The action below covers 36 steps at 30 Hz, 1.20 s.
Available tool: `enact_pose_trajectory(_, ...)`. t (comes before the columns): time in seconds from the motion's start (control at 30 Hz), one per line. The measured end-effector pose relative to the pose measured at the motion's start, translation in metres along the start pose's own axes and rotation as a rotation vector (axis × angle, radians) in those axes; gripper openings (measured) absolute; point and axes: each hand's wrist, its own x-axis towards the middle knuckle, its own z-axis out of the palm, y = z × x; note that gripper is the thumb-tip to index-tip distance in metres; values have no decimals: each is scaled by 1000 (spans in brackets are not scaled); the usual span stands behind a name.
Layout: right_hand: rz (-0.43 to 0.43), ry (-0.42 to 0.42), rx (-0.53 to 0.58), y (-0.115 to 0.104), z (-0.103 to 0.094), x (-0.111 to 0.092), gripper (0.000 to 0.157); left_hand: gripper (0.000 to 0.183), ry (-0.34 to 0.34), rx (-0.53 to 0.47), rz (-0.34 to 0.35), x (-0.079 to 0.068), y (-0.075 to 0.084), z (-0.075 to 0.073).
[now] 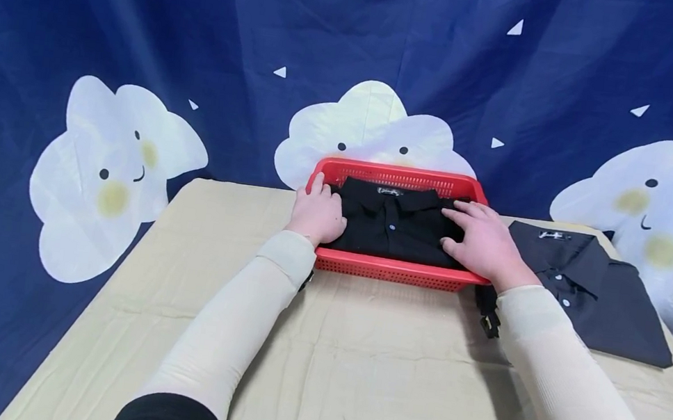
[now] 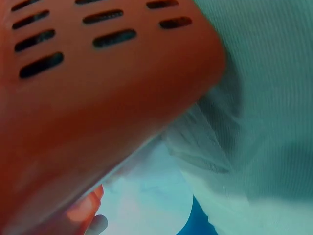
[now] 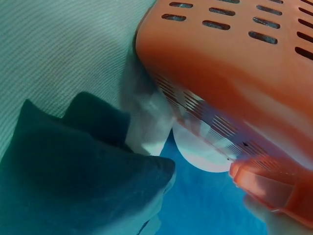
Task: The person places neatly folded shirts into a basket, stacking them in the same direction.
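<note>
A red slotted plastic basket (image 1: 392,270) stands at the far middle of the table and holds a folded black polo shirt (image 1: 394,227), collar toward the back. My left hand (image 1: 316,211) rests on the shirt's left edge, by the basket's left wall, fingers straight. On the shirt's right half my right hand (image 1: 478,238) lies flat with its fingers spread. Both wrist views are filled by the basket's outer wall (image 2: 98,107) (image 3: 234,73), seen very close and blurred.
A second dark folded polo shirt (image 1: 591,290) lies on the table to the right of the basket, its corner (image 3: 73,171) showing in the right wrist view. A beige cloth (image 1: 355,366) covers the table. A blue backdrop with white clouds (image 1: 114,169) hangs behind.
</note>
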Motion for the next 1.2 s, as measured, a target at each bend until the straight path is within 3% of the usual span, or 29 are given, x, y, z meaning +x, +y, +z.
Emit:
enact_pose_trajectory(0.23, 42, -63, -57, -4, -1, 2, 49, 67, -47, 121, 23, 2, 2, 3)
enact_pose_trajectory(0.57, 65, -125, -94, -3, 0, 4, 48, 74, -82, 172, 25, 1, 5, 4)
enact_pose_trajectory(0.83, 71, -119, -81, -5, 1, 6, 45, 76, -70, 164, -3, 1, 3, 6)
enact_pose_trajectory(1.2, 62, -98, -66, -5, -1, 1, 43, 60, -4, 61, 9, 0, 4, 3)
